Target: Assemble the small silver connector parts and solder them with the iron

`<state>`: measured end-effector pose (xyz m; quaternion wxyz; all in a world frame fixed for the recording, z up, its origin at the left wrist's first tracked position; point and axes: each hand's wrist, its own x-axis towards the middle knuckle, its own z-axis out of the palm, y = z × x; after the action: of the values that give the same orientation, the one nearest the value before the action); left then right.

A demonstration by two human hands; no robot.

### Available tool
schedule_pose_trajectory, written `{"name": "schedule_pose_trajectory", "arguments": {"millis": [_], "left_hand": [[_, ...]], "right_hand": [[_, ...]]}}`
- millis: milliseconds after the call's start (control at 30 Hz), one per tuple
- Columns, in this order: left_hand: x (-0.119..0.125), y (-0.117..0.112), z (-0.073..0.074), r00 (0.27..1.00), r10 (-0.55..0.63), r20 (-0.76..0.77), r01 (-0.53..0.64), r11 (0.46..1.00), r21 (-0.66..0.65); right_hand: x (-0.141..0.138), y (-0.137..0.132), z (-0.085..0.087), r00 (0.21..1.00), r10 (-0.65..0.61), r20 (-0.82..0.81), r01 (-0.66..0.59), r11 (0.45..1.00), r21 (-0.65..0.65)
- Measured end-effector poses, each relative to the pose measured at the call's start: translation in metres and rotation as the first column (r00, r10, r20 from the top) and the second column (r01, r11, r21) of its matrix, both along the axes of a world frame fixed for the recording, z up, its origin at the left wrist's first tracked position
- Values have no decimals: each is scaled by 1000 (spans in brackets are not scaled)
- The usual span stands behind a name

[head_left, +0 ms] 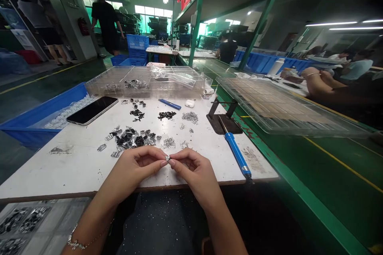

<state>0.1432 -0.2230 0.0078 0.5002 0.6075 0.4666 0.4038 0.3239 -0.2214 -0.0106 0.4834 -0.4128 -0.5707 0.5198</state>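
Observation:
Between my fingertips, just above the near edge of the white table, is a small silvery metal part. My left hand pinches it from one side and my right hand from the other; the fingers cover much of it. Behind my left hand spreads a pile of black and silver metal parts. Small silvery pieces lie in a heap just beyond my fingers. Farther back are a heap of small black pieces and a heap of tiny metal pieces.
A blue soldering iron leans on a black stand at right. A phone rests by the blue bin. Blue tweezers, a white earbud case and a clear divided tray are behind. A person stands beyond.

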Motion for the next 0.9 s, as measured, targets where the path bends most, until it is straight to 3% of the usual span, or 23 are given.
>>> {"name": "schedule_pose_trajectory", "arguments": {"millis": [633,900], "left_hand": [[-1,-2,-1,998,56,-12,-57,996,-63],[-4,-1,2,996,23,-83,-24,1000,-15]], "right_hand": [[3,-5,-1,988,67,136,-83,990,117],[4,-6,1,992,105,71,-110,991,77]]}}
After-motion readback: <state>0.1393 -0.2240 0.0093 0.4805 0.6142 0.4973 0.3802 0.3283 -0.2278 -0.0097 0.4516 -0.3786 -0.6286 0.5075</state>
